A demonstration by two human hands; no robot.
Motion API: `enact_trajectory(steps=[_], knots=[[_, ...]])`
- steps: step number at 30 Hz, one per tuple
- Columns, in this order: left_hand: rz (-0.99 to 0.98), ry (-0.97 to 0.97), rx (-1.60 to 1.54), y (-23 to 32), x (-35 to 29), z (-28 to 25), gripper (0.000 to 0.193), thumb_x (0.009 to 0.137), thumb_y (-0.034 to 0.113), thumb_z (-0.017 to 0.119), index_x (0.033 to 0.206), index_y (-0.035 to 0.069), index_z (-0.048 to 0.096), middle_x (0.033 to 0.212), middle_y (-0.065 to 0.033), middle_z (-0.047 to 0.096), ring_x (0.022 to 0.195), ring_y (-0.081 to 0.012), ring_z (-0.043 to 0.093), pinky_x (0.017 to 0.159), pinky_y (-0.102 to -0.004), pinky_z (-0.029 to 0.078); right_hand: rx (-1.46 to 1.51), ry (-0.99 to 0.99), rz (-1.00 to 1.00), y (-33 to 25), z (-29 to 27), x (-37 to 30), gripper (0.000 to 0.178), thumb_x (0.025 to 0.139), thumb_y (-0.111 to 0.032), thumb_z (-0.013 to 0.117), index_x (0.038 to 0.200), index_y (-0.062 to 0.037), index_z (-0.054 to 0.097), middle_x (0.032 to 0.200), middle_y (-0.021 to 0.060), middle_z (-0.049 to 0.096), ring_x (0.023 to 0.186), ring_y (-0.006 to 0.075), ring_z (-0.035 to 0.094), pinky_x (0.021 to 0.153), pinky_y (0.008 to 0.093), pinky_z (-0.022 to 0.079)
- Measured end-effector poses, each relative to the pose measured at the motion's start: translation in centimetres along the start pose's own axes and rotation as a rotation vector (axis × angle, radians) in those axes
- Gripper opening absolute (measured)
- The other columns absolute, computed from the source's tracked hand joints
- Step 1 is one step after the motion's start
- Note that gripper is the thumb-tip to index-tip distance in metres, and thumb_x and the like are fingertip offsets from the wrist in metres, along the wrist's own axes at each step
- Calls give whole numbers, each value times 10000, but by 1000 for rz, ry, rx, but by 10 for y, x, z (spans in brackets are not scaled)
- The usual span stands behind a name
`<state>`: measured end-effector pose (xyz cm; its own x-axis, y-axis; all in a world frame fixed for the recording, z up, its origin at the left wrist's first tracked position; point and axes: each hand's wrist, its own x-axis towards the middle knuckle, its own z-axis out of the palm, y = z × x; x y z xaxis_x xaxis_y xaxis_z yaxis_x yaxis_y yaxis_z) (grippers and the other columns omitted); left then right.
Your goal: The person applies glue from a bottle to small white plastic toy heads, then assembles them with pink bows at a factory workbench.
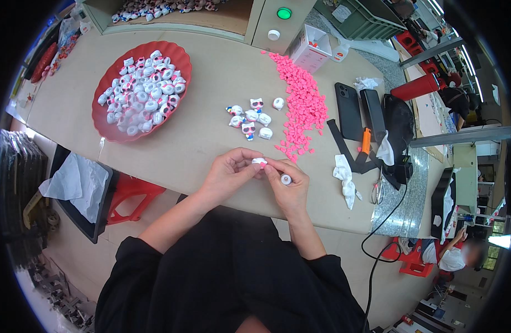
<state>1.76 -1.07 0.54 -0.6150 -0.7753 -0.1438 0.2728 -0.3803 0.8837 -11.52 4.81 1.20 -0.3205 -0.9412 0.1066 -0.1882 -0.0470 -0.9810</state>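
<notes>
Near the table's front edge, my left hand (230,171) is closed, its fingertips pinching a small white figurine head (259,161) with a pink part on it. My right hand (291,194) is closed too. Its thumb and fingertips meet at the same head, and a slim white tube (286,180) with a round end pokes out of its grip. Just beyond my hands lie several white cat figurine pieces (248,130), some with blue bodies and dark glasses. To their right spreads a long pile of small pink pieces (305,102).
A red scalloped bowl (102,125) of white figurine heads stands at left. At right lie a black phone (348,111), an orange-handled cutter (366,141), crumpled tissue (344,175) and scissors (377,191). Behind are a white box (311,49) and a wooden cabinet (211,21).
</notes>
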Motion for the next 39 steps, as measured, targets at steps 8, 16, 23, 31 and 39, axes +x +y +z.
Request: enact_trajectory(steps=[8,16,23,31,39], knots=[[-32,41,29,-3,0,-2,155,797,3,535,949,-29,519,894,-97,586,786,-117,569,692,-240,478,-96,39,-159,4,3,-2,146,690,32,612,834,13,619,697,68,577,618,121,525,547,224,408],[-58,60,32,-7,5,-3,145,792,-29,520,936,-31,534,906,-108,590,792,-113,573,686,-236,487,-234,109,-287,6,8,0,134,644,51,604,773,20,588,652,79,547,572,164,515,527,256,404],[-23,73,-3,-4,4,-1,136,791,-29,522,926,-26,531,890,-103,589,784,-118,572,688,-232,479,-18,51,-61,1,5,2,109,705,52,581,808,24,602,680,49,544,591,91,496,521,198,377],[-76,24,-58,1,2,-5,143,809,61,548,927,-18,538,852,-81,595,742,-105,573,671,-225,472,28,15,-47,1,3,2,122,721,43,581,835,14,615,683,26,530,606,72,466,540,189,353],[-120,33,-78,0,5,-7,138,796,33,543,923,-21,548,830,-78,599,722,-102,569,654,-222,467,-201,82,-345,7,9,1,148,668,62,587,805,11,571,659,75,538,571,168,507,522,259,396]])
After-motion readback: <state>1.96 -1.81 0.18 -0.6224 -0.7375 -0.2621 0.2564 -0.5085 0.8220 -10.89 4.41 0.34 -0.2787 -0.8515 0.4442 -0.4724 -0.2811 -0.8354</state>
